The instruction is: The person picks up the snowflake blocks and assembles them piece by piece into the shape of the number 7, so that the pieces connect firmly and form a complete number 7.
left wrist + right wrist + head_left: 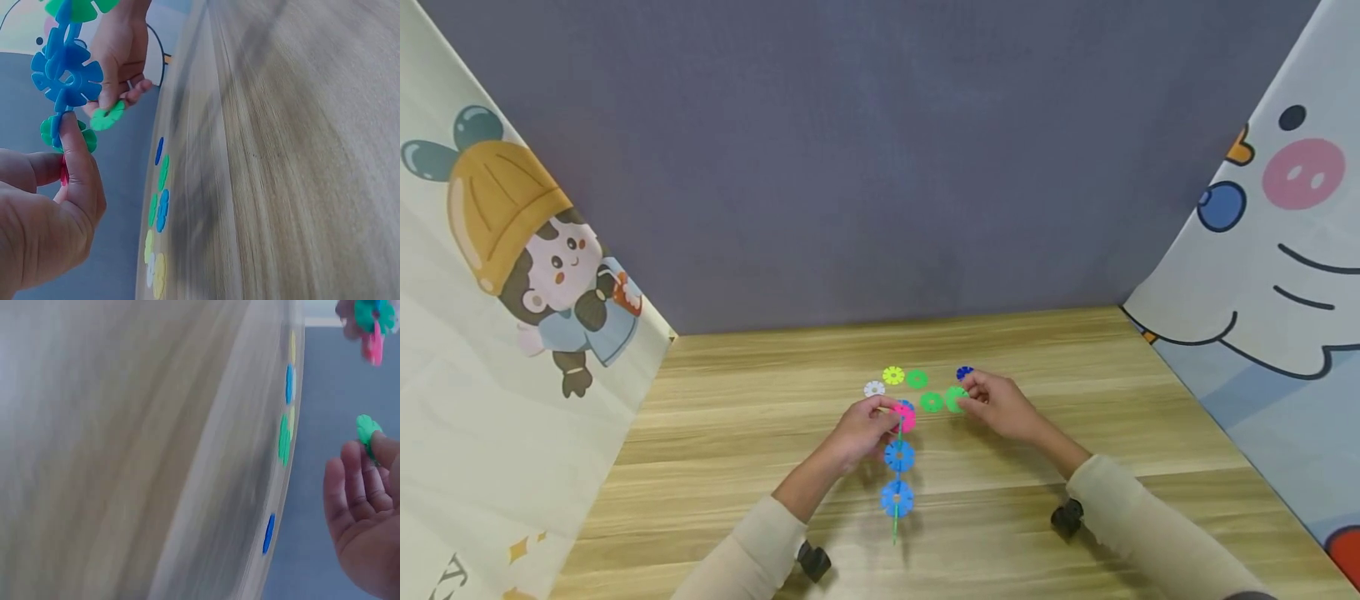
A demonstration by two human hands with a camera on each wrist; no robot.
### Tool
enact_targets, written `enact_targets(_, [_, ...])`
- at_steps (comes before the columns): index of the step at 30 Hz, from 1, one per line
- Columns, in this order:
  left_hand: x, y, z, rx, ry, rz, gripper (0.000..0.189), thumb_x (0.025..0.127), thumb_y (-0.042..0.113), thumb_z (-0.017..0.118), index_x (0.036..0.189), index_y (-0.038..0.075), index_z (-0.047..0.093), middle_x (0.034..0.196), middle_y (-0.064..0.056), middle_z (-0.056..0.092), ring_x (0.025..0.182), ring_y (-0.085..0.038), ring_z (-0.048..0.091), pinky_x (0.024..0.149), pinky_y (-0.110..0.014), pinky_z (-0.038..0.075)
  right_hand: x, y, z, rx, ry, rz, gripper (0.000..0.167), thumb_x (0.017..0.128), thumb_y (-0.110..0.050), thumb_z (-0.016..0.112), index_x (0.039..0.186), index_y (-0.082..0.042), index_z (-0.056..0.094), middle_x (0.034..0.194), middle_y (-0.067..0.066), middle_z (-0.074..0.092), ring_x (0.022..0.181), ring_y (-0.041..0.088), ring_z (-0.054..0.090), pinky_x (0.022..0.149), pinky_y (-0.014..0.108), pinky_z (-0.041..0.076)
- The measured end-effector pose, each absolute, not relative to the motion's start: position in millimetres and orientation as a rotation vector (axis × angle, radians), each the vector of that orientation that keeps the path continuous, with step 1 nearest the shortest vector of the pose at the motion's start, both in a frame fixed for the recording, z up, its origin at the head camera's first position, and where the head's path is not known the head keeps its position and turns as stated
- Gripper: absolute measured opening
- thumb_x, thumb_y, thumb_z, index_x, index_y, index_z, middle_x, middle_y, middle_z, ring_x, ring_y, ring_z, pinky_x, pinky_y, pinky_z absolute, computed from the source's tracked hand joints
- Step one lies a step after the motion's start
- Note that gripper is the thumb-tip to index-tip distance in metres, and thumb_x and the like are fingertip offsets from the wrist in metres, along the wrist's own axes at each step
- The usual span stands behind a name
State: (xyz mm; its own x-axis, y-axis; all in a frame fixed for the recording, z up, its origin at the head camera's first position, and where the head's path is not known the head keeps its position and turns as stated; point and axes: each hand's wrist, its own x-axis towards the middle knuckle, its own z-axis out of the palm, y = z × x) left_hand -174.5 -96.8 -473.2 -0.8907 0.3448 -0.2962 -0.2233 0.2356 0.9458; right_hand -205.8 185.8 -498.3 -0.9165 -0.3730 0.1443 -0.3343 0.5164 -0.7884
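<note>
My left hand (859,431) pinches the far end of a chain of notched plastic snowflake discs, its fingers at a pink disc (907,419). Blue discs (897,498) and green ones alternate along the chain, which hangs toward me above the table. In the left wrist view, the chain's green disc (87,139) sits right by the fingertips. Between thumb and fingers my right hand (1006,408) holds a single light green disc (956,399) by its edge, apart from the chain. The right wrist view shows that disc (367,432) raised off the table.
Loose discs lie on the wooden table (737,433) beyond the hands: white (874,389), yellow (892,376), green (917,379), another green disc (932,402) and dark blue (964,374). A blue disc (163,211) lies among them. A grey panel (880,208) stands behind, with printed panels at both sides.
</note>
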Motion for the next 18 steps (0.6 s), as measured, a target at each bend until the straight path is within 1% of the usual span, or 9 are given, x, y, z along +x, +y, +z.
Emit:
enact_targets(2, [-174.7, -96.5, -473.8, 0.12, 2.062, 1.695, 0.027, 0.103, 0.021, 0.058, 0.126, 0.009, 0.06, 0.09, -0.001, 0.065, 0.078, -0.013, 0.06, 0.06, -0.026, 0.051, -200.8, 179.5, -498.0, -0.718, 2.75, -1.357, 0.012, 0.096, -0.013, 0.07, 0.105, -0.007, 0.065, 0.086, -0.001, 0.068, 0.069, 0.007, 0.059, 0.059, 0.024, 0.052])
enact_targets(5, [-174.7, -95.8, -474.5, 0.122, 2.061, 1.7, 0.026, 0.103, 0.021, 0.058, 0.125, 0.008, 0.061, 0.09, -0.001, 0.066, 0.078, -0.013, 0.061, 0.061, -0.026, 0.052, -194.9, 168.1, -497.5, -0.832, 2.801, -1.302, 0.013, 0.095, -0.013, 0.072, 0.103, -0.005, 0.065, 0.084, -0.004, 0.067, 0.071, 0.002, 0.058, 0.062, 0.022, 0.053])
enact_targets(7, [-175.0, -95.0, -475.3, 0.12, 2.062, 1.71, 0.025, 0.103, 0.02, 0.058, 0.124, 0.008, 0.061, 0.089, -0.001, 0.066, 0.078, -0.014, 0.061, 0.061, -0.026, 0.052, -191.6, 161.1, -497.1, -0.873, 2.807, -1.287, 0.012, 0.094, -0.014, 0.073, 0.101, -0.007, 0.065, 0.083, -0.005, 0.066, 0.072, 0.0, 0.057, 0.063, 0.022, 0.054])
enact_targets(12, [-175.2, -91.7, -476.5, 0.101, 2.067, 1.731, 0.024, 0.103, 0.02, 0.059, 0.123, 0.007, 0.062, 0.087, -0.001, 0.065, 0.078, -0.014, 0.061, 0.062, -0.026, 0.053, -185.9, 150.3, -496.7, -0.882, 2.815, -1.31, 0.01, 0.093, -0.013, 0.074, 0.097, -0.014, 0.065, 0.082, -0.006, 0.067, 0.071, 0.0, 0.058, 0.064, 0.021, 0.055])
enact_targets(18, [-173.9, -89.0, -474.6, 0.082, 2.077, 1.74, 0.025, 0.103, 0.02, 0.059, 0.125, 0.007, 0.063, 0.086, -0.001, 0.064, 0.076, -0.013, 0.061, 0.058, -0.024, 0.052, -183.7, 144.2, -497.2, -0.88, 2.825, -1.324, 0.01, 0.093, -0.013, 0.075, 0.098, -0.014, 0.066, 0.082, -0.005, 0.069, 0.071, 0.0, 0.06, 0.065, 0.021, 0.057])
